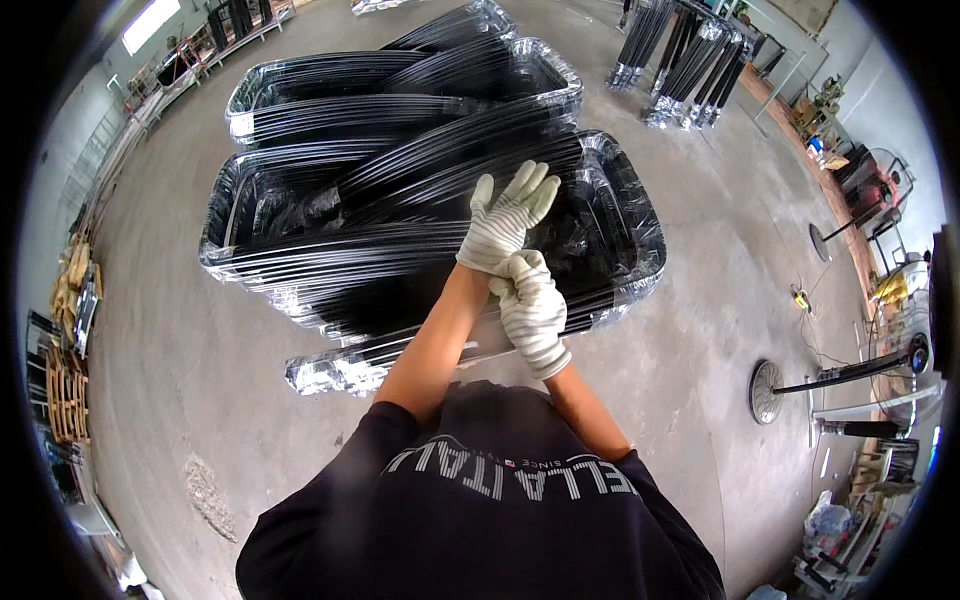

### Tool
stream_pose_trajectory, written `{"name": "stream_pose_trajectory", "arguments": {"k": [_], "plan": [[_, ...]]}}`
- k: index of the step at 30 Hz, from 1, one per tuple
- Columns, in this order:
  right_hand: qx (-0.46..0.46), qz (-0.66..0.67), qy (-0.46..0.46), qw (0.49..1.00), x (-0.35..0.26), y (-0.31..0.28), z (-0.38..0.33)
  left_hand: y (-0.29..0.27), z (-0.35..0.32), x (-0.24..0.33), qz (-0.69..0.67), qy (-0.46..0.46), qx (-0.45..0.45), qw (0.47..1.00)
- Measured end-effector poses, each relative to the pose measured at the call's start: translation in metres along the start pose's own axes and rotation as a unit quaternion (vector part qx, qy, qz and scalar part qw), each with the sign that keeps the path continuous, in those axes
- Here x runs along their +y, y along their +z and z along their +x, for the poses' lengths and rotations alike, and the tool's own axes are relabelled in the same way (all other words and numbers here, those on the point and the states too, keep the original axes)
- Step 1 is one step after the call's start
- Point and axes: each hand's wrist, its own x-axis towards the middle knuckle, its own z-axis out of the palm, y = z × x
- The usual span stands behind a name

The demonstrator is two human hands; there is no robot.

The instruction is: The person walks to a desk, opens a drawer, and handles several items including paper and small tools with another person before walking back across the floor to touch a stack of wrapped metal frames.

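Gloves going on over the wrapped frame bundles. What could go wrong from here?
1. The right hand is tugging the cuff of the glove on the left hand; if the glove sits loose, grip on the slick stretch-wrapped bundle may slip.
2. Wrap at the bundle's foil-covered corner looks ragged and might snag a glove.
3. The cable and round stand base on the floor are possible trip points.

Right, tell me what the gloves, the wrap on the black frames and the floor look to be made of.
Gloves, left hand and right hand: white knitted fabric, matte, ribbed at the cuffs. Wrap on the stacked black frames: thin clear plastic film, glossy, creased into silvery bunches at the corners. Floor: probably bare concrete, grey, dull, with mottled patches.
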Motion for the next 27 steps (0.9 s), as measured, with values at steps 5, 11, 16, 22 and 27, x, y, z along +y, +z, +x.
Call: {"name": "stream_pose_trajectory", "arguments": {"k": [5, 11, 16, 22, 27], "plan": [[-0.126, 0.046, 0.105, 0.985, 0.006, 0.003, -0.002, -0.025, 0.001, 0.058, 0.061, 0.127, -0.101, 0.985], [-0.188, 0.134, 0.192, 0.954, 0.021, 0.014, -0.007, -0.011, -0.020, 0.040, -0.184, 0.057, -0.193, 0.962], [-0.267, 0.141, 0.177, 0.937, 0.018, 0.029, -0.012, 0.003, -0.052, 0.053, 0.046, 0.212, -0.217, 0.952], [-0.317, 0.196, 0.197, 0.907, 0.005, 0.033, -0.033, 0.017, -0.074, 0.058, 0.097, 0.383, -0.033, 0.918], [-0.366, 0.184, 0.160, 0.898, -0.009, 0.021, -0.026, 0.005, -0.071, 0.059, 0.699, 0.281, 0.207, 0.624]]}}
